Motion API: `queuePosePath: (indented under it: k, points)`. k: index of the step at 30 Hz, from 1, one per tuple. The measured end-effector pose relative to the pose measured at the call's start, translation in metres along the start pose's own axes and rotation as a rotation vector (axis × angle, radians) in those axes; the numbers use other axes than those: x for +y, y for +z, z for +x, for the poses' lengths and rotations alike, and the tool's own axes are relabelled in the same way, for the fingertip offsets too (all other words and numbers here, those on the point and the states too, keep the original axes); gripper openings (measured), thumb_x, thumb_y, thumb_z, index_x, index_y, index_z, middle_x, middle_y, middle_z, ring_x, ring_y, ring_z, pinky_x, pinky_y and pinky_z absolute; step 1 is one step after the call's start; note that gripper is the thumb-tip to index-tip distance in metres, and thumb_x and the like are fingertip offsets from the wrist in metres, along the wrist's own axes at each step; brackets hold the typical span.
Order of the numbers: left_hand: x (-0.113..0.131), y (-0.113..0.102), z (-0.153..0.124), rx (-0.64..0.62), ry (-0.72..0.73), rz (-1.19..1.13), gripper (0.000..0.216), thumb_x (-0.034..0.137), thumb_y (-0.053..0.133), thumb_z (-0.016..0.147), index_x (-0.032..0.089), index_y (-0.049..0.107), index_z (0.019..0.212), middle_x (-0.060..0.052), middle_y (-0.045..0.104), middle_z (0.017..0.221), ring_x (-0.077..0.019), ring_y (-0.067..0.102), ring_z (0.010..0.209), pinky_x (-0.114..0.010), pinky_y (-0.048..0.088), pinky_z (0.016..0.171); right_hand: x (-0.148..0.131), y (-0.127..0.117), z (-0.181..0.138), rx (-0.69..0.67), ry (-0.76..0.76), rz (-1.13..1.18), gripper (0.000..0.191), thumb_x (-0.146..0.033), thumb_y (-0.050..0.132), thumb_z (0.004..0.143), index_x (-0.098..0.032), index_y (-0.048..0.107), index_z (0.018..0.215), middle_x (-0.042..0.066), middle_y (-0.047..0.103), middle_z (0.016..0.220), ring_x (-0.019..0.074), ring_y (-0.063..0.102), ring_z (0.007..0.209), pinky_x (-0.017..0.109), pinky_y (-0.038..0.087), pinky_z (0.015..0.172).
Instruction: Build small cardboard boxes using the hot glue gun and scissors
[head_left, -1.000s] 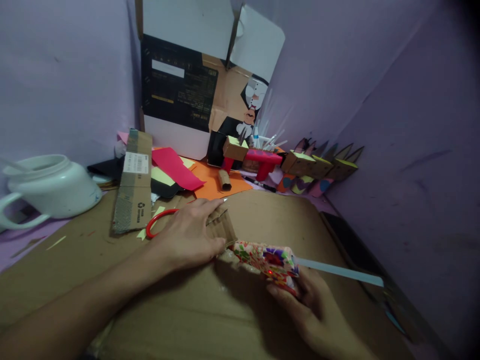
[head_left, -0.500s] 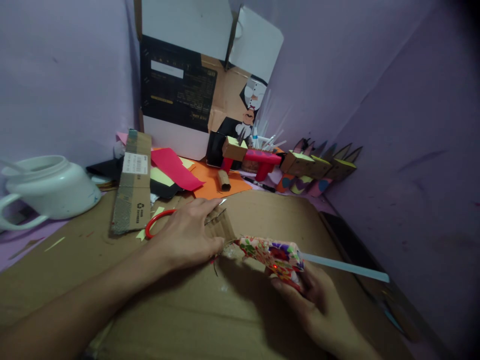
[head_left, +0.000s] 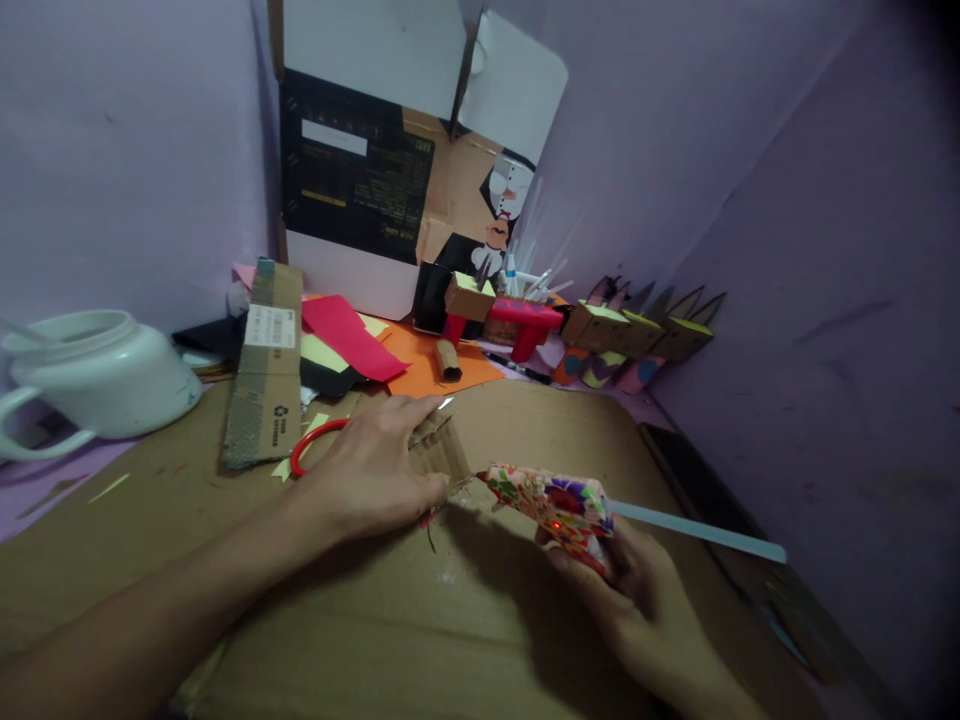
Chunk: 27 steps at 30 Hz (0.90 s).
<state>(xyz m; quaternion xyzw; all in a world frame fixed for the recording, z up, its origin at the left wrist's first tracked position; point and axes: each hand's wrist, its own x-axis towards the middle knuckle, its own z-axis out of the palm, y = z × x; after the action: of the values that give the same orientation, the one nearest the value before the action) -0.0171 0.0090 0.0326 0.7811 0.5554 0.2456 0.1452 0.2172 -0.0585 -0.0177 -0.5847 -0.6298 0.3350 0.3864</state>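
Observation:
My right hand (head_left: 645, 595) is wrapped round the handle of a hot glue gun (head_left: 555, 500) covered in floral paper, its small red light lit. A long translucent glue stick (head_left: 701, 532) juts from the back of the gun. The gun's nozzle tip is at the right edge of a small folded cardboard piece (head_left: 442, 450). My left hand (head_left: 382, 460) grips that piece between thumb and fingers, partly covering it. Red-handled scissors (head_left: 319, 440) lie beside my left hand, their blades hidden from sight.
A cardboard sheet (head_left: 360, 640) covers the tabletop. At left are a white pot (head_left: 97, 370) and a cardboard strip (head_left: 262, 390). Behind lie coloured papers (head_left: 352, 340), a small cardboard tube (head_left: 448, 362) and pink-and-cardboard crafts (head_left: 525, 325). An opened box (head_left: 360, 190) leans on the wall.
The glue gun in my right hand has shifted slightly right and its nozzle tip has moved a little up. My left hand and the cardboard piece look nearly unmoved.

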Motion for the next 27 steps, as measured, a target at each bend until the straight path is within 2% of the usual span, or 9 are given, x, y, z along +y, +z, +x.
queuePosePath:
  k: [10, 16, 22, 27]
  points:
    - [0.0045, -0.0005, 0.0001, -0.023, -0.043, -0.006, 0.063, 0.029, 0.061, 0.063, 0.018, 0.054, 0.125, -0.008, 0.062, 0.111, -0.0259, 0.058, 0.101, -0.036, 0.048, 0.086, -0.0001, 0.0018, -0.0030, -0.124, -0.039, 0.016, 0.024, -0.029, 0.056, 0.083, -0.015, 0.069, 0.098, 0.007, 0.072, 0.078, 0.0216, 0.065, 0.069, 0.029, 0.055, 0.068]
    - [0.0060, 0.0008, 0.0009, -0.021, -0.043, -0.021, 0.065, 0.028, 0.063, 0.062, 0.017, 0.054, 0.125, -0.008, 0.062, 0.113, -0.0273, 0.058, 0.102, -0.037, 0.048, 0.086, -0.0010, 0.0009, -0.0030, -0.125, -0.094, 0.018, 0.029, -0.029, 0.059, 0.082, -0.014, 0.069, 0.105, 0.011, 0.074, 0.092, 0.0245, 0.069, 0.078, 0.032, 0.057, 0.072]
    - [0.0075, 0.0015, 0.0009, -0.013, 0.002, -0.040, 0.063, 0.026, 0.063, 0.063, 0.018, 0.055, 0.124, -0.008, 0.061, 0.110, -0.0257, 0.059, 0.099, -0.035, 0.047, 0.086, 0.0007, 0.0016, -0.0048, -0.171, -0.089, 0.036, 0.033, -0.032, 0.057, 0.084, -0.015, 0.067, 0.110, 0.012, 0.071, 0.106, 0.0277, 0.068, 0.094, 0.036, 0.054, 0.084]
    - [0.0097, 0.0010, 0.0002, -0.018, -0.016, -0.054, 0.062, 0.025, 0.064, 0.061, 0.018, 0.057, 0.122, -0.008, 0.061, 0.109, -0.0260, 0.059, 0.097, -0.035, 0.048, 0.084, 0.0006, 0.0039, -0.0066, -0.206, -0.057, 0.087, 0.036, -0.034, 0.056, 0.085, -0.015, 0.065, 0.114, 0.013, 0.069, 0.112, 0.0284, 0.066, 0.099, 0.037, 0.052, 0.090]
